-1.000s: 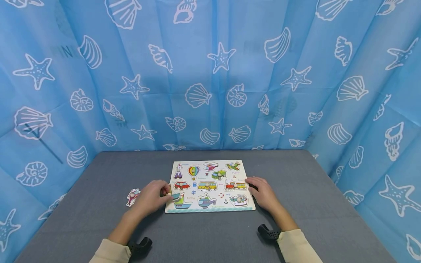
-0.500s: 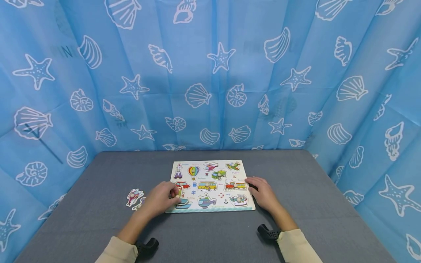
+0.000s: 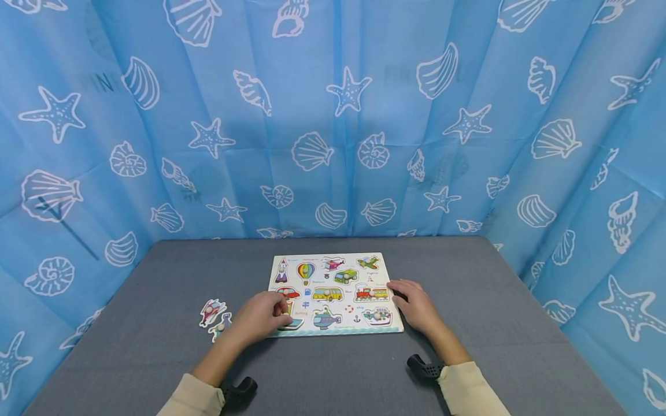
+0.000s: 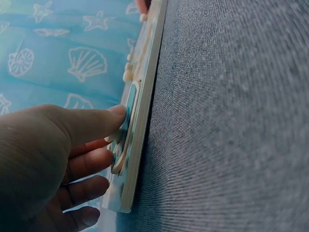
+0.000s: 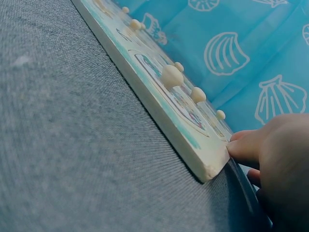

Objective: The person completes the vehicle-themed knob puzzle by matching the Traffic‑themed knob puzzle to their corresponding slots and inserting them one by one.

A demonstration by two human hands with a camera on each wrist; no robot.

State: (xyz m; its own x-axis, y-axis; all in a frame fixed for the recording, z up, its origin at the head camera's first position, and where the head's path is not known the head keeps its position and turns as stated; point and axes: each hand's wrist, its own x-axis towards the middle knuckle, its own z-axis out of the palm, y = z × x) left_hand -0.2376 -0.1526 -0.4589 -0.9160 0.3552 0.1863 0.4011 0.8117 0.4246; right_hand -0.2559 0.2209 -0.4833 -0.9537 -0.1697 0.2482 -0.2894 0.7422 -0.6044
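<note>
My left hand pinches the sailboat puzzle piece by its small knob between thumb and fingers. The piece lies close over the matching sailboat picture at the lower left of the wooden peg puzzle board. In the head view my hand covers most of it; a blue strip of its hull shows. In the left wrist view the piece sits slightly tilted against the board's face. My right hand rests at the board's right edge, fingers fairly straight, its fingertips touching the edge near the corner in the right wrist view.
Left of the board, two loose cut-out pieces lie on the grey cloth: a red and white one and a green and purple one. Several knobbed vehicle pieces, such as the bus, sit in the board. A blue curtain stands behind.
My left hand has moved right, carrying the sailboat piece from the board's left edge onto its lower left part. The second loose piece has come into sight behind it. My right hand stays put.
</note>
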